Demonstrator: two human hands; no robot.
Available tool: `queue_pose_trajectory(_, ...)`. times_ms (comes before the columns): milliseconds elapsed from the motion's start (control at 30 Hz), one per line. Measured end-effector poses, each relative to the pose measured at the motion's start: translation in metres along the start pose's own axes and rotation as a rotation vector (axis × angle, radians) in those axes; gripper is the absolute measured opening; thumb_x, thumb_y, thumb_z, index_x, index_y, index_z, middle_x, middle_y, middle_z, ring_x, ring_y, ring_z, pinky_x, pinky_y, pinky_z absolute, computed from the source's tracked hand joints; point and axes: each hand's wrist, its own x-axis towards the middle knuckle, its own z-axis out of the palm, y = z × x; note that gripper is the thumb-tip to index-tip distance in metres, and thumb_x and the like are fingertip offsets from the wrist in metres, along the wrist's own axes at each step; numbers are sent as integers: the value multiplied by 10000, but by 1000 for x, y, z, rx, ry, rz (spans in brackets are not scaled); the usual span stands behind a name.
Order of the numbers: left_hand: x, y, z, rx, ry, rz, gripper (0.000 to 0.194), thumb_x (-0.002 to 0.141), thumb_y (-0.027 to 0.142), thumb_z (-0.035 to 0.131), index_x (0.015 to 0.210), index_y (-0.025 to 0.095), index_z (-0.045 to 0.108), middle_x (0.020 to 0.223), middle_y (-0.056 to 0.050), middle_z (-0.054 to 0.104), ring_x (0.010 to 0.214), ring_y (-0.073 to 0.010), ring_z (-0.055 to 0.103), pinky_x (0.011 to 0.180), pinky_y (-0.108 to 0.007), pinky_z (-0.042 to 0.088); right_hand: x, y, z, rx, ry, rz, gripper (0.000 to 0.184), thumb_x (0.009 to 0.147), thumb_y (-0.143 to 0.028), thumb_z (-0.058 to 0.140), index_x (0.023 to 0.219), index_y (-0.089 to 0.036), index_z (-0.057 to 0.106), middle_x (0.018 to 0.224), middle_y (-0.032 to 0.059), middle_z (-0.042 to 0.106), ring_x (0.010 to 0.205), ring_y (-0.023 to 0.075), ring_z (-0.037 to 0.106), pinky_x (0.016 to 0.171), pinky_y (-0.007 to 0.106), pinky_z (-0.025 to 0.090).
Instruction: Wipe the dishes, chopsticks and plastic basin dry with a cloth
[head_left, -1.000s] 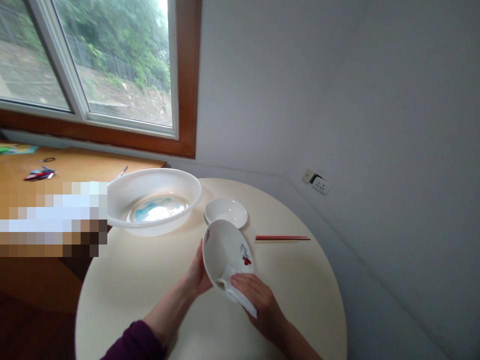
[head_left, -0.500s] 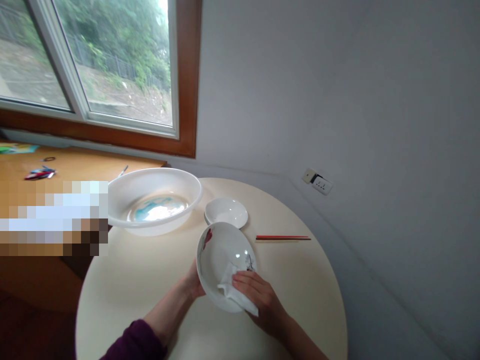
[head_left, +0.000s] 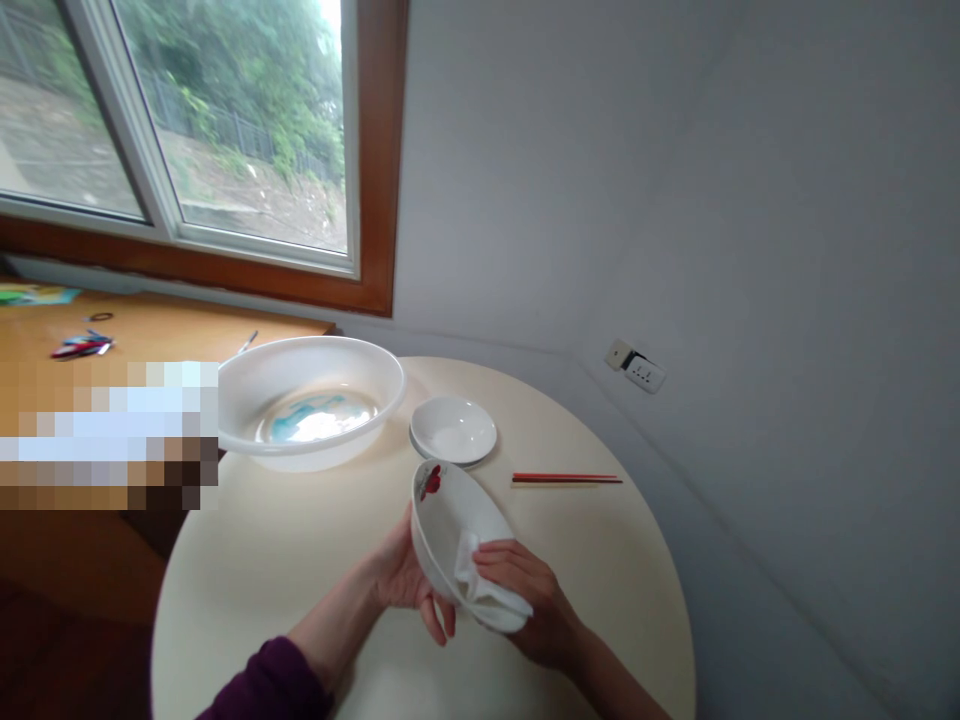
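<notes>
A white bowl (head_left: 441, 525) with a red flower near its rim is tilted above the round table, its inside turned to the right. My left hand (head_left: 399, 572) supports it from the left and below, with some fingers showing under its side. In my right hand (head_left: 538, 602) is a white cloth (head_left: 484, 592), pressed over the bowl's right rim and inner wall. The fingers lie on the cloth; the thumb is hidden. Just beyond the bowl, small white dishes (head_left: 454, 430) sit stacked on the table.
On the cream round table (head_left: 615, 600), a large translucent basin (head_left: 322, 447) stands at the back left. Red and dark chopsticks (head_left: 566, 479) lie at the right. Behind the basin, a wooden desk (head_left: 172, 325) holds pens (head_left: 82, 345). A wall socket (head_left: 643, 372) is at the right.
The bowl has been tipped steeply to the right, so its inside shows narrower and its outer side appears. More of my left hand shows. My right hand still holds the cloth on the rim.
</notes>
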Motion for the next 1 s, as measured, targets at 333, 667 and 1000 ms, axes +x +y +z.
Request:
queue_pose_trajectory(333,2,1,-9,-14,-47,96,927,650,781,413,1260,92,518,1115,-203,637,976,-324,613,828,-456,436,-21,-4,3,461,403,768,452,702,-618,616,687,-166,604,587,19,592,544,152,528,508,278,460)
queue_pose_trajectory(667,8,4,-10,88,134,581,362,678,381,727,938,130,712,877,-73,728,845,-191,652,826,-271,472,-8,-1,-5,1123,341,937,532,637,-605,693,945,-172,667,877,104,696,764,253,649,618,401,547)
queue_pose_trajectory(1000,4,4,-8,-110,210,637,218,739,212,690,908,74,687,832,-97,732,761,-188,683,710,-245,532,-5,2,3,1313,342,1012,643,736,-643,569,1187,-187,520,1114,149,643,886,295,656,627,445,581)
